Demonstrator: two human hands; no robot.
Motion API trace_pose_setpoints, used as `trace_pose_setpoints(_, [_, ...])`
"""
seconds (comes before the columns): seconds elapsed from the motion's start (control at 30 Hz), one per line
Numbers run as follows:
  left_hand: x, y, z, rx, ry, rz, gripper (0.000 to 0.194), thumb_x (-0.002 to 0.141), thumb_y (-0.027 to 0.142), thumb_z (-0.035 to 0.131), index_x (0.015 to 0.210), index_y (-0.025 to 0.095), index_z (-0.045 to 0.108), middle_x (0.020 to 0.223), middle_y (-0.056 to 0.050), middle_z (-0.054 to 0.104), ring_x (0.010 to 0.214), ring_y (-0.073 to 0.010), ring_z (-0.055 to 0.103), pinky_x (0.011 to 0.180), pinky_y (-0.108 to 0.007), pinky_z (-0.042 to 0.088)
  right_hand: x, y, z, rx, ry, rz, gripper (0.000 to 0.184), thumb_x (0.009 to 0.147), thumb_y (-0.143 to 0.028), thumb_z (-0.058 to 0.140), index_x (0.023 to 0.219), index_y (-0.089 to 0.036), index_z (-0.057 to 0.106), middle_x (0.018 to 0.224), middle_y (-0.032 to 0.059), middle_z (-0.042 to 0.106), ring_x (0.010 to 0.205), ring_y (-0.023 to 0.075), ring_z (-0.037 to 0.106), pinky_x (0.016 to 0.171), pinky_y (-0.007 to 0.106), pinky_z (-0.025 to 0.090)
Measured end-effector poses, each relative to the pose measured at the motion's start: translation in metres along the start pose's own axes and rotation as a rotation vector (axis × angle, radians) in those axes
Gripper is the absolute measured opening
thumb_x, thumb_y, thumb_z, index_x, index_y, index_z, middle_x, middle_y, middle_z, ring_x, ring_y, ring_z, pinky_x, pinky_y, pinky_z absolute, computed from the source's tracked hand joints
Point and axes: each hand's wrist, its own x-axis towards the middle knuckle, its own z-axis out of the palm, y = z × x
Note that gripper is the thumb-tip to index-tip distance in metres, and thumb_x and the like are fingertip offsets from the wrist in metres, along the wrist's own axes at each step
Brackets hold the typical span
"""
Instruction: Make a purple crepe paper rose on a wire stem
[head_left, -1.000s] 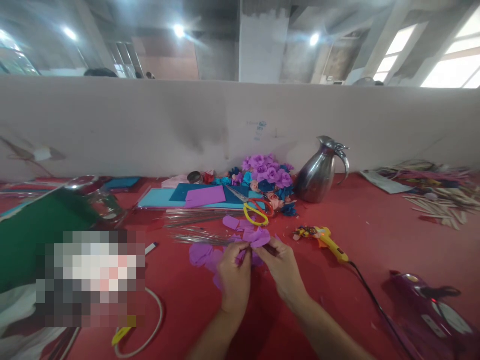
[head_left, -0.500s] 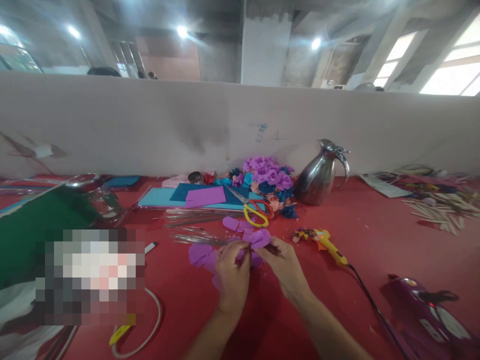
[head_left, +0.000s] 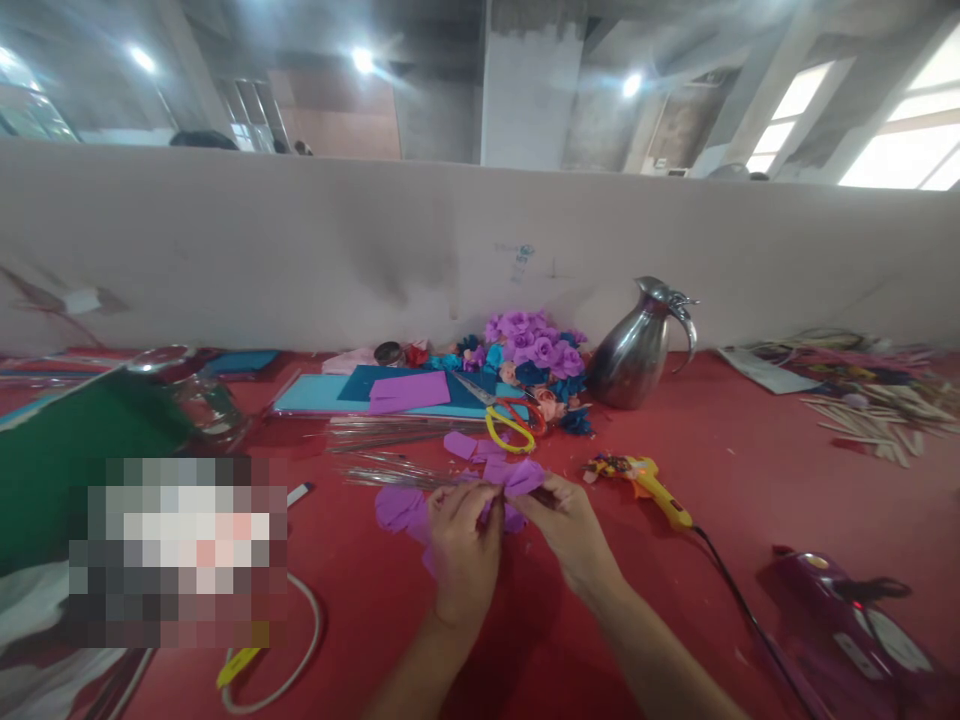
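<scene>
Both my hands meet over the red table (head_left: 750,470), low in the middle of the view. My left hand (head_left: 463,552) is closed, its fingers pinching a purple paper petal piece (head_left: 514,477). My right hand (head_left: 571,533) is closed too, pinching the same purple piece from the right. More cut purple petals (head_left: 399,507) lie on the table just left of my left hand. Thin metal wires (head_left: 390,476) lie right behind the hands.
Yellow-and-red scissors (head_left: 511,424), blue and purple paper sheets (head_left: 405,391) and a pile of paper flowers (head_left: 536,352) lie behind. A steel jug (head_left: 639,346) stands at the wall. A yellow glue gun (head_left: 654,487) with black cord lies right; a purple device (head_left: 855,625) lies at lower right.
My hands stay together on the purple piece, with only small finger movements. The view has shifted slightly.
</scene>
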Motion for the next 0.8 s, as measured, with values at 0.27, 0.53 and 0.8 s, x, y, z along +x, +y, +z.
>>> trace_pose_setpoints(0.27, [0.003, 0.001, -0.002, -0.019, -0.012, -0.045, 0.01, 0.078, 0.02, 0.057, 0.078, 0.023, 0.066, 0.078, -0.002, 0.072, 0.074, -0.0202, 0.063, 0.076, -0.035, 0.04, 0.0, 0.001, -0.003, -0.013, -0.028, -0.006, 0.017, 0.065, -0.032, 0.077, 0.078, -0.023, 0.074, 0.076, 0.0012, 0.07, 0.073, 0.0177, 0.061, 0.075, 0.031, 0.048])
trace_pose_setpoints(0.53, [0.006, 0.0, -0.004, -0.05, -0.05, -0.05, 0.01, 0.076, 0.018, 0.058, 0.075, 0.023, 0.066, 0.075, -0.001, 0.072, 0.073, -0.0205, 0.063, 0.079, -0.037, 0.039, 0.001, 0.003, -0.004, -0.047, -0.056, -0.041, 0.015, 0.067, -0.033, 0.076, 0.069, -0.021, 0.068, 0.078, 0.0015, 0.068, 0.077, 0.0182, 0.06, 0.075, 0.03, 0.047])
trace_pose_setpoints(0.8, [0.011, 0.007, -0.006, -0.375, -0.185, -0.367, 0.017, 0.073, 0.027, 0.063, 0.088, 0.021, 0.069, 0.09, -0.005, 0.072, 0.086, -0.0229, 0.064, 0.081, -0.035, 0.045, 0.001, 0.002, -0.004, -0.012, -0.062, -0.067, 0.012, 0.072, -0.032, 0.072, 0.076, -0.021, 0.068, 0.075, 0.0004, 0.064, 0.073, 0.0158, 0.056, 0.069, 0.026, 0.045])
